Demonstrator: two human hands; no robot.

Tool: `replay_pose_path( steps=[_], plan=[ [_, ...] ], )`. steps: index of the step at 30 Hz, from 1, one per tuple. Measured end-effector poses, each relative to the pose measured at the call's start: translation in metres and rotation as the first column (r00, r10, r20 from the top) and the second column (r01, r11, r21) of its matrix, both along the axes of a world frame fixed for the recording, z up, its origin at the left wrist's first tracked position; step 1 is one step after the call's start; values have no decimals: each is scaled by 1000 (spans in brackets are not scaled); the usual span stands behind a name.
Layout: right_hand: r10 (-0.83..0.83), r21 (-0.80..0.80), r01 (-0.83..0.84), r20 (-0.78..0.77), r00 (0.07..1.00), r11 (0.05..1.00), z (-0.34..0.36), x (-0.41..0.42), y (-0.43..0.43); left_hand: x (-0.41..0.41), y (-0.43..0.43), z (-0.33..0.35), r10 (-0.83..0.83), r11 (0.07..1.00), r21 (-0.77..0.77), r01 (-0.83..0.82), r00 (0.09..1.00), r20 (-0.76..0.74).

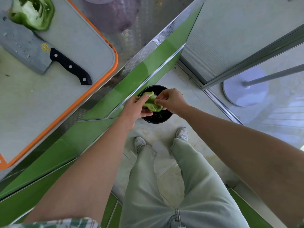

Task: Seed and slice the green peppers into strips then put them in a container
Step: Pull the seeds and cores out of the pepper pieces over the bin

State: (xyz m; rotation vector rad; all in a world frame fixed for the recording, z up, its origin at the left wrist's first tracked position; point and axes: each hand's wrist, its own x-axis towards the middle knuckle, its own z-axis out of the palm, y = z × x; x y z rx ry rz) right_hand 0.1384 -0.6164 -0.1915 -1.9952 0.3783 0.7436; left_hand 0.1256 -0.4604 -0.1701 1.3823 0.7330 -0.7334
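My left hand (pixel 134 110) grips a green pepper half (pixel 150 104) over a black bin (pixel 160 118) on the floor. My right hand (pixel 171 101) pinches at the inside of that half with thumb and fingertips. A second pepper half (pixel 32 13), cut side up, lies at the far left of the orange-rimmed cutting board (pixel 79 46). A cleaver (pixel 41 52) with a black handle rests on the board beside it.
The board sits on a steel counter (pixel 131 38) with a green front. A clear container's edge (pixel 98 0) shows at the top. To the right stand a glass door (pixel 246 38) and a round white stand base (pixel 245 87). My feet stand near the bin.
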Motion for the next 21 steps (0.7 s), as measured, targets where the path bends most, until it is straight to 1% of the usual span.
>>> replay_pose_path(
  steps=[3,6,7,9,11,12,13,14,16,17,19,21],
  plan=[
    [42,-21,-42,29,999,999,2,-1,0,-1,0,1,33,994,-101,-33,999,-4],
    [12,-16,-12,-6,1000,1000,2,-2,-1,-3,1,1,7,992,-127,-1,999,46],
    [-29,6,29,-39,999,1000,3,-1,-1,-4,1,1,-4,993,-120,11,998,59],
    [-179,91,194,-153,972,977,5,-1,-1,-3,-1,2,-11,994,-106,19,997,74],
    [-352,187,412,-286,891,892,8,-1,1,-3,-2,4,2,996,-87,5,996,84],
    [-413,207,490,-325,851,847,9,0,1,-3,-1,4,18,997,-76,-12,996,84],
    [-447,202,524,-329,832,828,9,0,-1,-4,1,5,32,998,-62,-27,996,82],
    [-450,171,510,-296,843,843,8,0,-3,-5,3,5,42,998,-51,-38,996,78],
    [-377,43,390,-174,909,920,6,-1,-6,-8,9,5,55,998,-36,-52,996,66],
    [-332,-17,333,-127,935,943,5,1,-7,-10,11,6,66,997,-38,-64,996,59],
    [-227,-107,218,-78,971,970,7,3,-4,-12,14,9,101,994,-57,-99,994,38],
    [-97,-206,89,-25,995,975,8,4,1,-13,14,12,132,988,-78,-130,991,19]
  ],
)
